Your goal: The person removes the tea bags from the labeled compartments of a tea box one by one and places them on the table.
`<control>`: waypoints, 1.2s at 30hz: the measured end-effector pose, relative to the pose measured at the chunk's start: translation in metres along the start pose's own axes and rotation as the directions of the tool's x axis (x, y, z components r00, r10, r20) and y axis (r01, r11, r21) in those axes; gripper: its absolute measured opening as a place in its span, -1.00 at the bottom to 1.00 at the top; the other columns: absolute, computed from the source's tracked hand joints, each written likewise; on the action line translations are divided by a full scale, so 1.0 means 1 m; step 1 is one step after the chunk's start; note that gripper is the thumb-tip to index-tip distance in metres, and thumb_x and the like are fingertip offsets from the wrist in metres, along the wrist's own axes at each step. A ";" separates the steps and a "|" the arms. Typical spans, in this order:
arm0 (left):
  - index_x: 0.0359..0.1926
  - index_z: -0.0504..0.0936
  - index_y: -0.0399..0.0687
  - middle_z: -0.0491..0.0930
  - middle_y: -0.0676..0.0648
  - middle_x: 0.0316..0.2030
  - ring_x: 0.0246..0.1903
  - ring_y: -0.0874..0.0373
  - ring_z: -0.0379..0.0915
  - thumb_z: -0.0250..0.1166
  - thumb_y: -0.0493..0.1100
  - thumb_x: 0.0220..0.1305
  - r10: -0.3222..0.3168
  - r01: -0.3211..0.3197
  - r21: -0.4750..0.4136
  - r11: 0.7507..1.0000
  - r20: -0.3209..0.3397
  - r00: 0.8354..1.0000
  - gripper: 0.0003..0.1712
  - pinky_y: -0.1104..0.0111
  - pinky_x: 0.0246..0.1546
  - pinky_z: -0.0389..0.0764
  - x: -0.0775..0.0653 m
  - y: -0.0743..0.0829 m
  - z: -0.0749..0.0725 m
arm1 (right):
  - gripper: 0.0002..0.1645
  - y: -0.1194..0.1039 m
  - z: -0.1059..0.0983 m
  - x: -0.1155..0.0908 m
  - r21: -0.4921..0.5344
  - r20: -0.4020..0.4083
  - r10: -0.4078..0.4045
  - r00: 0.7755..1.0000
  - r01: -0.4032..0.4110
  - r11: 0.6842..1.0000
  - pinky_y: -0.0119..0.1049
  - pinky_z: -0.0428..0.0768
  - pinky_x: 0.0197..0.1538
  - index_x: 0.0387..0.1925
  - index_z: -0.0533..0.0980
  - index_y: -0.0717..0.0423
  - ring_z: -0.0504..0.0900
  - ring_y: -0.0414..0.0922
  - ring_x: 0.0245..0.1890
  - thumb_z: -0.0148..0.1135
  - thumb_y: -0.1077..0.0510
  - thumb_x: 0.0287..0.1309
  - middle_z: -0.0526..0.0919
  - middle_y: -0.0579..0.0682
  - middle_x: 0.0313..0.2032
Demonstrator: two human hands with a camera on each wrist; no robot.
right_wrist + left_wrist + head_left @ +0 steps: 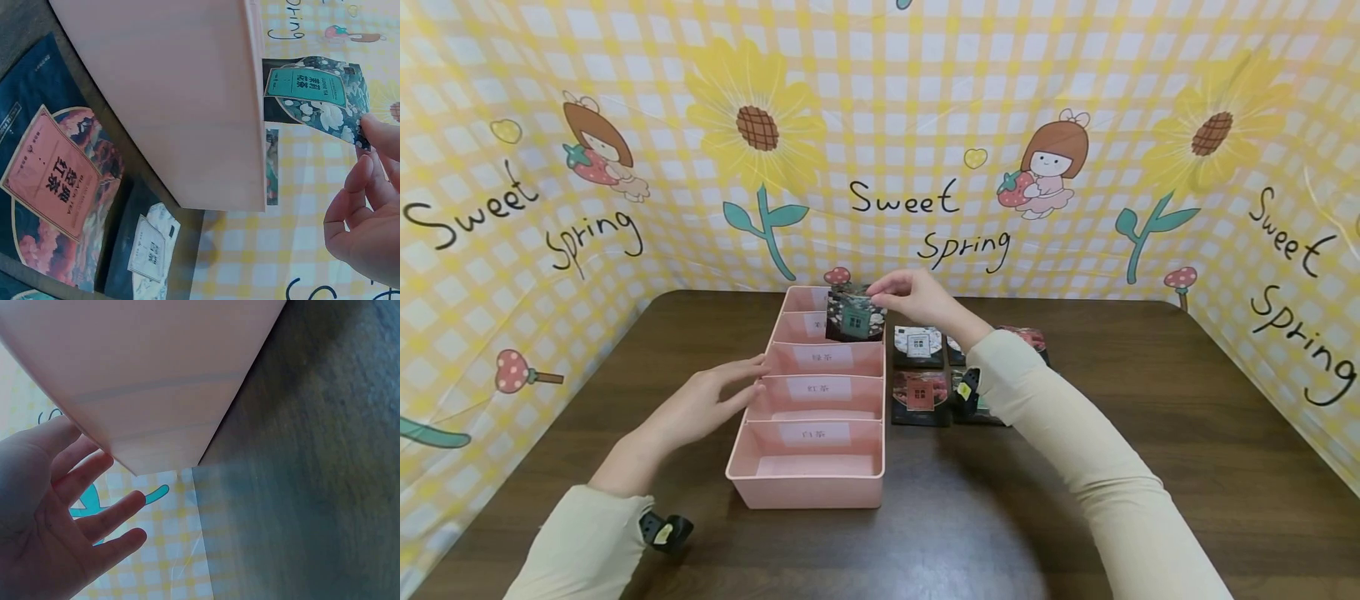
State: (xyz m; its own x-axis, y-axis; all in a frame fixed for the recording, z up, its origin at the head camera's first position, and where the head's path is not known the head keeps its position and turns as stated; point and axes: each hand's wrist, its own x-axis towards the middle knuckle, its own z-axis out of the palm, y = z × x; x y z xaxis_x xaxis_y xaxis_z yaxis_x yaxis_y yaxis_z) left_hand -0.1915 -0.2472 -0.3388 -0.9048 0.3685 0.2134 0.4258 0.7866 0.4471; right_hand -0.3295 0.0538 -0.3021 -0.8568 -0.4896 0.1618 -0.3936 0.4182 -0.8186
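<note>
My right hand [921, 298] pinches the upper corner of a dark tea packet [855, 317] with a green label and white flowers. This packet hangs upright over the rear part of a long pink divided box [812, 493], its lower end hidden behind the rim in the right wrist view. On the box's left side, the fingertips of my left hand [703, 404] touch the rim, fingers loosely extended. From the left wrist view, thumb and fingers [119, 547] are spread beside the wall. White paper labels [817, 389] mark the compartments' inner walls.
Right of the box lie several tea packets: one with a red label [920, 398], one with a white label [918, 346], others partly under my right forearm. Another packet's edge [272, 167] shows above the box rim. A checked cloth [880, 117] stands behind the brown table [1150, 358].
</note>
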 end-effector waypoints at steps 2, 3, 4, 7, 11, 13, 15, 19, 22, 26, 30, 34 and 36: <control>0.11 0.54 -0.16 0.41 -0.27 0.23 0.21 -0.23 0.34 0.16 -0.10 0.31 0.003 -0.003 0.002 1.000 -0.001 1.000 -0.60 -0.09 0.19 0.35 0.000 0.000 0.000 | -0.75 -0.002 -0.003 -0.002 0.003 -0.014 0.005 1.000 -0.005 1.000 -0.34 0.57 -0.07 -0.13 0.61 0.14 0.64 -0.09 -0.18 0.22 0.13 0.18 0.70 0.11 -0.18; 0.12 0.54 -0.16 0.41 -0.27 0.23 0.21 -0.23 0.33 0.16 -0.09 0.31 0.004 -0.004 0.002 1.000 0.002 1.000 -0.60 -0.09 0.18 0.35 0.000 0.000 0.000 | -0.75 -0.002 -0.005 -0.002 0.008 -0.017 0.009 1.000 -0.009 1.000 -0.32 0.57 -0.04 -0.12 0.61 0.14 0.63 -0.08 -0.16 0.22 0.13 0.19 0.70 0.11 -0.17; 0.12 0.53 -0.16 0.40 -0.27 0.23 0.21 -0.24 0.33 0.16 -0.09 0.31 0.003 -0.003 0.001 1.000 0.004 1.000 -0.59 -0.10 0.19 0.35 0.000 0.000 0.000 | -0.75 -0.003 -0.006 -0.003 0.011 -0.022 0.017 1.000 -0.016 1.000 -0.30 0.57 -0.02 -0.12 0.61 0.13 0.63 -0.09 -0.14 0.21 0.12 0.19 0.70 0.10 -0.16; 0.13 0.53 -0.16 0.40 -0.27 0.23 0.22 -0.24 0.33 0.15 -0.09 0.32 0.002 -0.002 0.001 1.000 0.006 1.000 -0.59 -0.10 0.19 0.35 0.000 0.000 0.000 | -0.74 -0.004 -0.011 -0.005 0.030 -0.041 0.037 0.998 -0.035 0.999 -0.25 0.57 0.03 -0.11 0.61 0.10 0.62 -0.13 -0.13 0.20 0.10 0.20 0.69 0.08 -0.13; 0.13 0.52 -0.16 0.40 -0.27 0.23 0.22 -0.24 0.33 0.16 -0.08 0.31 0.000 0.000 -0.002 1.000 0.008 1.000 -0.58 -0.10 0.19 0.35 0.000 0.000 -0.001 | -0.72 -0.007 -0.017 -0.009 0.071 -0.059 0.050 0.997 -0.045 0.996 -0.22 0.55 0.07 -0.08 0.60 0.14 0.61 -0.11 -0.09 0.19 0.12 0.21 0.67 0.10 -0.07; 0.14 0.52 -0.17 0.41 -0.27 0.23 0.21 -0.23 0.33 0.16 -0.09 0.31 0.002 -0.002 -0.004 1.000 0.007 1.000 -0.58 -0.10 0.19 0.35 0.001 0.000 -0.001 | -0.70 -0.008 -0.019 -0.010 0.092 -0.062 0.051 0.997 -0.045 0.995 -0.20 0.54 0.12 -0.06 0.59 0.17 0.60 -0.07 -0.05 0.19 0.14 0.21 0.65 0.12 -0.03; 0.14 0.52 -0.18 0.41 -0.27 0.22 0.21 -0.23 0.34 0.16 -0.09 0.31 0.003 -0.003 -0.006 1.000 0.005 1.000 -0.57 -0.10 0.19 0.35 0.001 0.000 -0.001 | -0.69 -0.008 -0.022 -0.012 0.096 -0.069 0.051 0.996 -0.044 0.994 -0.18 0.53 0.14 -0.05 0.58 0.17 0.59 -0.06 -0.02 0.19 0.14 0.21 0.63 0.12 0.01; 0.13 0.52 -0.18 0.42 -0.27 0.21 0.21 -0.23 0.34 0.16 -0.10 0.31 0.003 -0.003 -0.007 1.000 0.000 1.000 -0.58 -0.09 0.19 0.35 0.001 0.000 0.000 | -0.68 -0.006 -0.028 -0.016 0.070 -0.080 0.037 0.996 -0.032 0.997 -0.20 0.54 0.12 -0.04 0.58 0.17 0.59 -0.08 -0.02 0.20 0.12 0.21 0.64 0.11 0.02; 0.12 0.53 -0.18 0.43 -0.27 0.21 0.21 -0.23 0.34 0.17 -0.10 0.31 0.002 -0.002 -0.004 1.000 -0.004 1.000 -0.59 -0.09 0.19 0.35 0.000 0.000 0.000 | -0.69 -0.006 -0.031 -0.019 0.064 -0.086 0.029 0.996 -0.024 0.998 -0.22 0.55 0.08 -0.06 0.59 0.17 0.61 -0.10 -0.06 0.20 0.13 0.20 0.65 0.12 -0.02; 0.13 0.52 -0.19 0.42 -0.28 0.21 0.21 -0.24 0.33 0.16 -0.11 0.31 -0.002 0.002 -0.004 1.000 -0.001 1.000 -0.58 -0.10 0.20 0.34 0.001 -0.002 0.000 | -0.70 -0.007 -0.037 -0.025 0.067 -0.087 0.050 0.995 -0.044 0.997 -0.22 0.54 0.09 -0.06 0.59 0.15 0.60 -0.14 -0.08 0.20 0.12 0.20 0.66 0.11 -0.04; 0.15 0.50 -0.19 0.39 -0.27 0.24 0.23 -0.24 0.30 0.16 -0.11 0.31 -0.012 0.012 -0.011 1.000 0.012 1.000 -0.57 -0.10 0.21 0.32 0.002 -0.003 0.001 | -0.68 -0.007 -0.041 -0.031 0.068 -0.081 0.076 0.994 -0.070 0.995 -0.21 0.53 0.12 -0.04 0.57 0.15 0.59 -0.15 -0.08 0.19 0.11 0.21 0.65 0.11 -0.02; 0.16 0.49 -0.20 0.38 -0.27 0.25 0.24 -0.24 0.29 0.15 -0.11 0.32 -0.016 0.016 -0.014 1.000 0.018 1.000 -0.56 -0.10 0.22 0.31 0.002 -0.004 0.001 | -0.68 -0.007 -0.044 -0.036 0.071 -0.073 0.101 0.992 -0.096 0.993 -0.20 0.52 0.13 -0.03 0.57 0.15 0.58 -0.11 -0.05 0.19 0.11 0.21 0.64 0.12 -0.01; 0.16 0.49 -0.20 0.38 -0.27 0.25 0.25 -0.24 0.29 0.15 -0.11 0.32 -0.017 0.017 -0.016 1.000 0.021 1.000 -0.56 -0.10 0.22 0.31 0.003 -0.004 0.001 | -0.69 -0.006 -0.045 -0.039 0.068 -0.068 0.117 0.991 -0.112 0.991 -0.19 0.50 0.14 -0.04 0.57 0.13 0.57 -0.11 -0.03 0.19 0.10 0.21 0.64 0.10 -0.02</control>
State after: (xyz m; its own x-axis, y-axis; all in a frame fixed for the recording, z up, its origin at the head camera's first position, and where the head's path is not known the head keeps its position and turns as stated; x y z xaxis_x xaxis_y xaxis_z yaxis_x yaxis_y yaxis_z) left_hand -0.1954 -0.2486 -0.3412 -0.9118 0.3650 0.1878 0.4099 0.7850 0.4644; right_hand -0.3086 0.1050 -0.2785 -0.9177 -0.3839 0.1023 -0.2715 0.4179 -0.8670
